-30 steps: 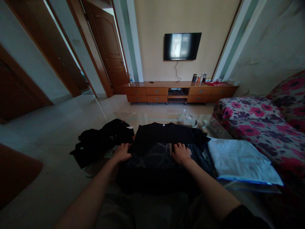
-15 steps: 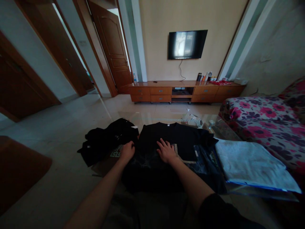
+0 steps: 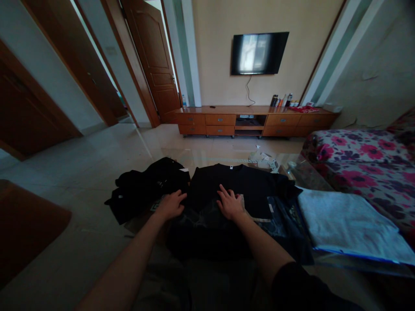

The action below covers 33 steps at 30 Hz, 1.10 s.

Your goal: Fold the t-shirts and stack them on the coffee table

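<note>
A black T-shirt (image 3: 240,183) lies spread on a glass table in front of me, collar away from me. My right hand (image 3: 231,203) rests flat on its middle with fingers stretched out. My left hand (image 3: 171,204) lies on the shirt's left edge, fingers apart and flat. A crumpled heap of black clothes (image 3: 142,186) sits just left of my left hand. Under the shirt's right side a dark patterned garment (image 3: 285,216) shows.
A folded pale grey cloth (image 3: 343,224) lies at the right on the table. A flowered sofa (image 3: 359,151) stands beyond it. A wooden TV cabinet (image 3: 256,119) and a wall TV (image 3: 259,52) are at the back, doors at the left. Small items lie on the table's far end (image 3: 266,160).
My right hand has moved from the shirt's right side to its middle. My left hand stayed at the left edge and spread its fingers. The view shifted slightly.
</note>
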Tool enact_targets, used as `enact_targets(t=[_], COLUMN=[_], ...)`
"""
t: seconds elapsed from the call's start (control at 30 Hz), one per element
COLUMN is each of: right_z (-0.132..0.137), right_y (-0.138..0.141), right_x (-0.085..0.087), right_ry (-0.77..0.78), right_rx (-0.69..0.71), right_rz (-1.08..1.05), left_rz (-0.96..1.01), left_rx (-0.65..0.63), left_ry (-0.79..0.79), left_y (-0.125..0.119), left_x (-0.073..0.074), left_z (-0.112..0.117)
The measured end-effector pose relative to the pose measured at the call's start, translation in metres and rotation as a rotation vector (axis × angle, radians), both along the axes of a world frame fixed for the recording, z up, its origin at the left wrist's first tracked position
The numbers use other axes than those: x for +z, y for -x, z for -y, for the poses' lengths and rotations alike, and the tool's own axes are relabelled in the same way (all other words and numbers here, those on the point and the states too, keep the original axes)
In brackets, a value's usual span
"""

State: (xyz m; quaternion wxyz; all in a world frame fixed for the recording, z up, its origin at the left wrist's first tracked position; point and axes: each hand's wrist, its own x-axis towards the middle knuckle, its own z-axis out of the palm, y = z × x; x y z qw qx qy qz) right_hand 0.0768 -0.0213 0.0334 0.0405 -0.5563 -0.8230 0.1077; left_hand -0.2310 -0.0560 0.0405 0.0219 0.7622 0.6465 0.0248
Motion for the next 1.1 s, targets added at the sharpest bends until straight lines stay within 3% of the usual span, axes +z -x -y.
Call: enact_targets(t=[0.13,0.23,0.37,0.53,0.63,0.73,0.9,1.0,1.1], right_z=[-0.001,-0.002,-0.002,-0.002,-0.002,-0.002,-0.003,-0.004,-0.004], right_y=[0.0,-0.001,-0.002,-0.004,-0.005,-0.007,-0.009,-0.009,-0.011], right_x=[0.001,-0.001,-0.005,-0.007,-0.007,-0.008,-0.011,-0.012,-0.013], right_ry=[0.021,0.039,0.035,0.007,0.016,0.008,-0.006,-0.008,-0.021], right_rx=[0.018,0.01,0.019,0.003,0.009,0.034,0.079,0.086,0.099], right_rz=[0.003,0.012,0.007,-0.01,-0.006,0.001,0.007,0.006,-0.011], left_rz=[-0.047,-0.014,0.103,0.105,0.09,0.064,-0.005,-0.015,-0.008], left_rx=[-0.064,-0.111,-0.149,-0.125,-0.094,-0.085,-0.007,0.07,0.148], left_ry=[-0.004,-0.062,-0.168,0.007,0.07,0.013,-0.177,-0.265,-0.248], left_y=[-0.002,-0.012,-0.03,-0.026,-0.021,-0.027,-0.057,-0.072,-0.078], left_x=[0.012,0.013,-0.002,-0.03,-0.032,-0.022,-0.01,-0.019,-0.037], left_z=[-0.002,-0.005,-0.008,-0.01,-0.012,-0.019,-0.052,-0.084,-0.116])
